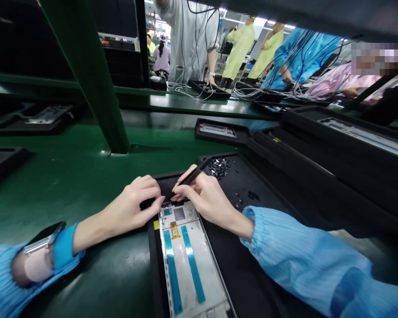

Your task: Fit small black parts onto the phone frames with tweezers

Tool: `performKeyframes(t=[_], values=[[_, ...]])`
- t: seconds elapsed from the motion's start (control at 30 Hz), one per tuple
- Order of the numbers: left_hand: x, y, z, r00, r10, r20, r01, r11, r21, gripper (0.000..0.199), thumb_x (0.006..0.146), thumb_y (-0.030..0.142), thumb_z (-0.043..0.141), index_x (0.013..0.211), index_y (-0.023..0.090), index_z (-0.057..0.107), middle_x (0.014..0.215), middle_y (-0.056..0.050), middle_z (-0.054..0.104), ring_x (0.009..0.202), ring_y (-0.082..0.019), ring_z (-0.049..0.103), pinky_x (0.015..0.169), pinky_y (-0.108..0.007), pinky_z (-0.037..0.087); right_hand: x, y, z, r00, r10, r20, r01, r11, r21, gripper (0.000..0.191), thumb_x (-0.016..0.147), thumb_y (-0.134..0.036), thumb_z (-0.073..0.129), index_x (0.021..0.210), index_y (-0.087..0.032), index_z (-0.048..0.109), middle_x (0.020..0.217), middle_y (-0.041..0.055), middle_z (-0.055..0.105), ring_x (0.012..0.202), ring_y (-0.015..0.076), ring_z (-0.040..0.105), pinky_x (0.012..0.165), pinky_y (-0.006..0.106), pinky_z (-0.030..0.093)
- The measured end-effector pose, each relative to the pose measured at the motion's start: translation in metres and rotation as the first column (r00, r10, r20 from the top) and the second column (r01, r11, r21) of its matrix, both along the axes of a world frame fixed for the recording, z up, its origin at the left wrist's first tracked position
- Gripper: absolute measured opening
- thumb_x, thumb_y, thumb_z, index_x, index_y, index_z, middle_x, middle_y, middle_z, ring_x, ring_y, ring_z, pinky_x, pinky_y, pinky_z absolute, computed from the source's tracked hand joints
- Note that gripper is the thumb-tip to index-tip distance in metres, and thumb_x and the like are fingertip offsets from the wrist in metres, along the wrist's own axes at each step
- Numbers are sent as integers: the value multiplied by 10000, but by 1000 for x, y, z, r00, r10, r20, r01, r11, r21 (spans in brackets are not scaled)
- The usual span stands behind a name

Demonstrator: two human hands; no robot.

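Observation:
A silver phone frame (182, 260) with two blue strips and an orange flex piece lies in a black foam tray (154, 265). My right hand (205, 194) grips a thin black tool (194, 174), its lower end near the frame's top edge. At the top left corner of the frame, my left hand (135, 203) has thumb and fingers bent together; whatever is between their tips is too small to make out. Small black and silver parts (219, 167) lie heaped in another black tray (258, 190), just beyond my right hand.
A green post (96, 84) rises from the green bench (69, 176) at left. Black trays holding frames (217, 130) stand farther back, with stacked trays (305, 154) at right. Several people work beyond, near hanging cables (195, 48).

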State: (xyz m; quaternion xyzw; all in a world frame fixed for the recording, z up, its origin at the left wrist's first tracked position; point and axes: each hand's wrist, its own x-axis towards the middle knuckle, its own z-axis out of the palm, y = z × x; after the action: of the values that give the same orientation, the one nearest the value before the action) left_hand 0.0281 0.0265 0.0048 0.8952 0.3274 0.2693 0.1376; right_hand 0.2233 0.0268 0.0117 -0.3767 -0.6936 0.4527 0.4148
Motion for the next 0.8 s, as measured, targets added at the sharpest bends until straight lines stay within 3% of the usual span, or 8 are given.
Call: performKeyframes(t=[0.33, 0.8], values=[[3, 0, 0, 1000, 5, -11, -5, 1000, -9, 243, 868, 157, 409, 678, 140, 560, 684, -27, 540, 705, -150, 472, 658, -297, 373, 1, 0, 3, 971, 6, 239, -62, 972, 226, 48, 831, -177, 535, 785, -166, 536, 737, -1, 587, 653, 115, 611, 611, 217, 475], [1, 0, 0, 1000, -28, -3, 28, 999, -41, 213, 869, 150, 410, 703, 136, 542, 721, -19, 549, 730, -141, 467, 669, -296, 361, -8, -1, 4, 946, 5, 325, -159, 879, 450, 138, 828, -151, 518, 691, -152, 535, 704, 20, 569, 632, 127, 560, 627, 233, 437]])
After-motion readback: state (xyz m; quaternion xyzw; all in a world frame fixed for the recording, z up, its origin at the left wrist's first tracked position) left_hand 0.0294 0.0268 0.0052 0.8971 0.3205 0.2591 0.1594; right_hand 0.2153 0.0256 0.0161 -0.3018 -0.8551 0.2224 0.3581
